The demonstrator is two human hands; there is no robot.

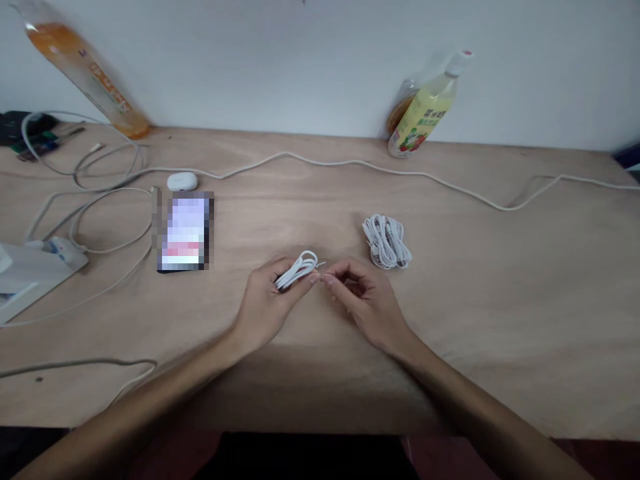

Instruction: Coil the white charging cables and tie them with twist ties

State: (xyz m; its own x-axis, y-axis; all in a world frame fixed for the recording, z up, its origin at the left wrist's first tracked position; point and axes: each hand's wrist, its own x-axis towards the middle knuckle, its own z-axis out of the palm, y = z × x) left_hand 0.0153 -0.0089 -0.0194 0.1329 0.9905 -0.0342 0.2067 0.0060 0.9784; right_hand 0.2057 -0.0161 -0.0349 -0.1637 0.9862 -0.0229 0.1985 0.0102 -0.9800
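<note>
A coiled white cable (299, 270) is gripped in my left hand (270, 297), its loops rising above the thumb and fingers. Close by on the right, my right hand (363, 297) pinches with thumb and forefinger near a thin end at the coil's tip; what lies between these fingertips is too small to make out. The two hands' fingertips nearly meet. Beyond my right hand, a bundle of coiled white cables (387, 241) lies on the wooden table (500, 287).
A blurred-out phone (185, 233) and a white earbud case (183, 181) lie at the left, near tangled cables and a white power strip (40, 280). An orange drink bottle (85, 73) and a yellow-labelled bottle (425, 110) stand by the wall. A long white cable (350, 163) crosses the table's back.
</note>
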